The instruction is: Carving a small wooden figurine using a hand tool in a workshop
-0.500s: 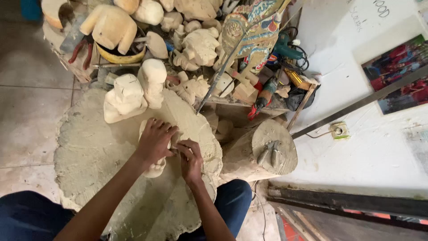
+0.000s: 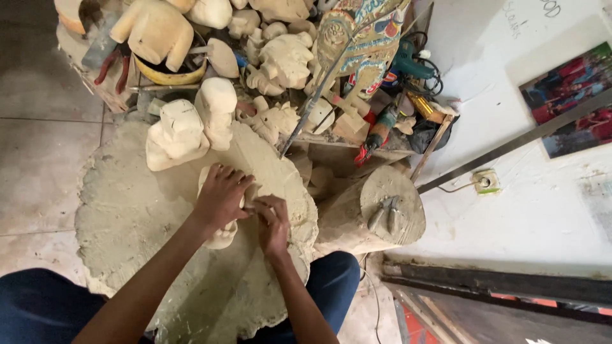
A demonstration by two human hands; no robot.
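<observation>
The pale wooden carving (image 2: 220,237) lies near the middle of the round stump (image 2: 127,216), rough and unpainted, so by its look the shaping is under way and the finishing is left. The left hand (image 2: 220,197) presses down on it, fingers spread over its top. The right hand (image 2: 273,220) has fingers curled at its right side; any tool is hidden.

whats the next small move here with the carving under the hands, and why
Probably a short, shallow stroke of the right hand along the pale wooden carving. The left hand already presses it flat on the round stump block, and the right fingers are pinched at its edge; any tool is hidden.
</observation>
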